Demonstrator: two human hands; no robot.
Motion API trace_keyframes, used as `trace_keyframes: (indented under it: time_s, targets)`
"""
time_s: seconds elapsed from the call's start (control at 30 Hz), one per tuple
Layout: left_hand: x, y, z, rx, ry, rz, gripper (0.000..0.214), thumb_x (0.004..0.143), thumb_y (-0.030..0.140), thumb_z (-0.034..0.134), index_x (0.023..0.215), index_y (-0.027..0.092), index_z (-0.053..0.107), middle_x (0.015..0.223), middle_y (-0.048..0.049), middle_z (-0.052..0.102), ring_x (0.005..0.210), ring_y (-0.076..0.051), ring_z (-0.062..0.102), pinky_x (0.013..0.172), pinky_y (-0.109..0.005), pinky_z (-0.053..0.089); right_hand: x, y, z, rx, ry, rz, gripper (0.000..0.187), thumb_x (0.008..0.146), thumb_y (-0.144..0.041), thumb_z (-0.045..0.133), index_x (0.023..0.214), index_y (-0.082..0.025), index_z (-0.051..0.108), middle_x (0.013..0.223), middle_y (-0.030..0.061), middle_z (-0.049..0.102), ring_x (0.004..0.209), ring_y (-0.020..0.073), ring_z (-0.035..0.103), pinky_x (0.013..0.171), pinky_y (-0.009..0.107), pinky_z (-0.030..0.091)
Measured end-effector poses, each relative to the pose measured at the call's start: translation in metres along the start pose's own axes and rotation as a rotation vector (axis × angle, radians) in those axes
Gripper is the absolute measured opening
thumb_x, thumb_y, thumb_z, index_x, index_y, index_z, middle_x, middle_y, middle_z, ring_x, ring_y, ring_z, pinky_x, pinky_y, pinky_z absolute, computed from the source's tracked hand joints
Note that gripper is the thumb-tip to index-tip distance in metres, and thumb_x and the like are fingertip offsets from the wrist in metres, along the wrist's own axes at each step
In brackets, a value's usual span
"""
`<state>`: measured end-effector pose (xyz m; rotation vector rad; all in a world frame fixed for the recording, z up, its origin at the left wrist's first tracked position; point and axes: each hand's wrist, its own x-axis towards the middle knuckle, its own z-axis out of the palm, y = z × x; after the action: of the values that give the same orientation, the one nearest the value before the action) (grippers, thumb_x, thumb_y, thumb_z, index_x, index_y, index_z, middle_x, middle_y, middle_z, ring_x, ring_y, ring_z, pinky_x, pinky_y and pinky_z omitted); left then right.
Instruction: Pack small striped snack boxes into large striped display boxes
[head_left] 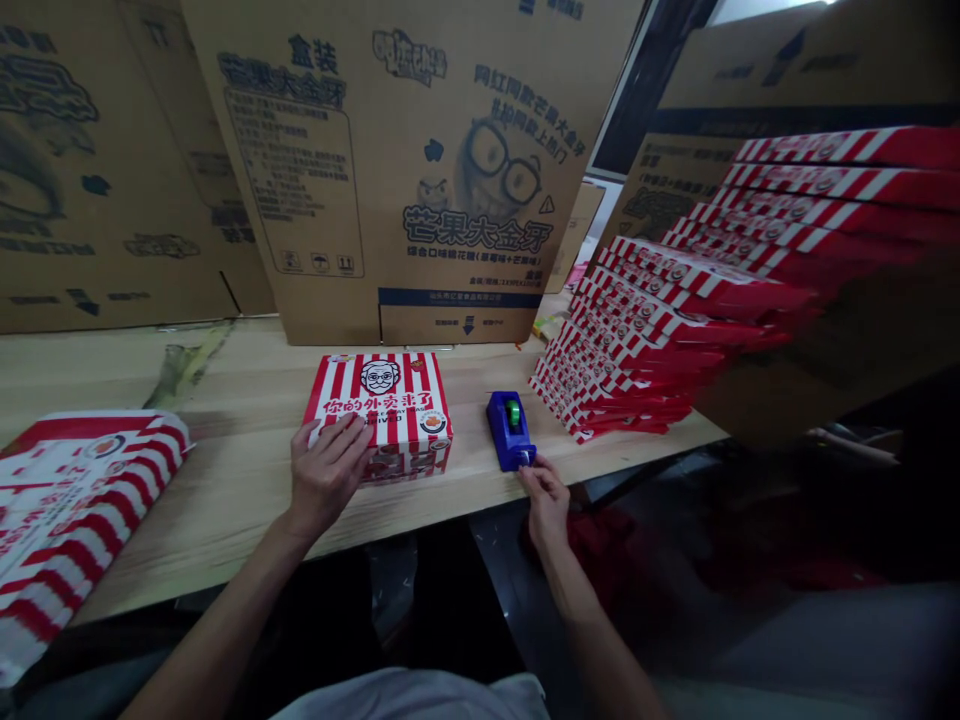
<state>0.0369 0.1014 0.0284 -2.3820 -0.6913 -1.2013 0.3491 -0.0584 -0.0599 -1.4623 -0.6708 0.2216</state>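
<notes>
A red and white striped box [390,405] with a cartoon face and Chinese lettering lies closed on the wooden table [232,480]. My left hand [328,472] rests on its near left corner, fingers spread flat. To the right of the box stands a small blue tape dispenser [510,428] with a green roll. My right hand [545,497] reaches its near end, fingertips pinched together at the dispenser's front edge; what they hold is too small to make out.
A tall slanted stack of flat red and white striped boxes [660,340] fills the right of the table. More flat striped sheets [67,510] lie at the left edge. Large printed cardboard cartons [405,170] stand along the back.
</notes>
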Motion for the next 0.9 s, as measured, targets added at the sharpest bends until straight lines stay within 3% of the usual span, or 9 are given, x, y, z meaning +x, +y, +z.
trace_keyframes:
  time_s: [0.2,0.3,0.37,0.43,0.5,0.6,0.73,0.9]
  targets:
    - [-0.001,-0.008,0.0,-0.017,0.016,0.005,0.02,0.09,0.021,0.061,0.109,0.021,0.062,0.108,-0.0084,0.075,0.102,-0.026,0.069,0.098,-0.049,0.038,0.0,0.01,-0.01,-0.072,-0.013,-0.053,0.028,0.075,-0.04,0.07,0.061,-0.016,0.066,0.093,0.0094,0.061,0.092,0.023,0.057,0.084,0.04,0.048]
    - [-0.004,-0.008,0.002,-0.026,-0.015,-0.032,0.019,0.091,0.022,0.059,0.11,0.021,0.064,0.11,-0.0076,0.074,0.105,-0.025,0.067,0.098,-0.049,0.038,0.002,-0.016,-0.017,-0.102,-0.098,-0.105,0.025,0.079,-0.039,0.068,0.064,-0.018,0.065,0.092,0.0086,0.06,0.091,0.0233,0.057,0.078,0.036,0.049]
    - [-0.005,-0.007,0.003,-0.038,-0.029,-0.047,0.019,0.092,0.023,0.058,0.109,0.021,0.065,0.112,-0.0071,0.074,0.108,-0.025,0.066,0.099,-0.048,0.038,0.008,-0.054,-0.009,-0.17,-0.314,-0.207,0.023,0.083,-0.036,0.065,0.069,-0.019,0.065,0.096,0.0086,0.059,0.093,0.0229,0.058,0.078,0.034,0.049]
    - [-0.005,-0.006,0.003,-0.052,-0.037,-0.063,0.019,0.092,0.023,0.056,0.109,0.021,0.066,0.112,-0.0072,0.073,0.109,-0.025,0.065,0.099,-0.048,0.038,0.016,-0.103,0.016,-0.291,-0.692,-0.393,0.022,0.088,-0.032,0.06,0.071,-0.02,0.062,0.1,0.008,0.06,0.096,0.0217,0.059,0.085,0.035,0.047]
    - [-0.005,-0.006,0.003,-0.07,-0.042,-0.084,0.02,0.093,0.023,0.055,0.109,0.021,0.067,0.112,-0.0077,0.073,0.11,-0.025,0.064,0.099,-0.049,0.038,0.024,-0.153,0.053,-0.389,-1.02,-0.602,0.022,0.092,-0.029,0.055,0.074,-0.019,0.063,0.101,0.0074,0.06,0.097,0.0205,0.058,0.088,0.034,0.046]
    - [-0.005,-0.004,0.003,-0.091,-0.038,-0.089,0.019,0.094,0.023,0.053,0.106,0.019,0.068,0.111,-0.0088,0.073,0.11,-0.024,0.064,0.099,-0.048,0.038,0.026,-0.208,0.117,-0.603,-1.354,-0.938,0.02,0.092,-0.027,0.056,0.078,-0.018,0.066,0.097,0.0078,0.06,0.094,0.0205,0.055,0.084,0.033,0.045]
    - [-0.003,-0.003,0.006,-0.107,-0.042,-0.101,0.02,0.095,0.024,0.051,0.104,0.02,0.068,0.107,-0.0086,0.074,0.11,-0.024,0.063,0.098,-0.047,0.038,0.015,-0.224,0.177,-0.999,-1.454,-1.268,0.019,0.09,-0.025,0.058,0.082,-0.013,0.071,0.097,0.0122,0.062,0.097,0.0245,0.052,0.084,0.037,0.042]
    - [-0.004,-0.003,0.002,-0.129,-0.063,-0.114,0.023,0.093,0.021,0.051,0.109,0.018,0.067,0.11,-0.0099,0.072,0.111,-0.026,0.062,0.098,-0.048,0.037,0.01,-0.214,0.197,-1.25,-1.296,-1.43,0.029,0.085,-0.034,0.061,0.09,-0.009,0.073,0.097,0.0167,0.064,0.102,0.0313,0.051,0.086,0.042,0.041]
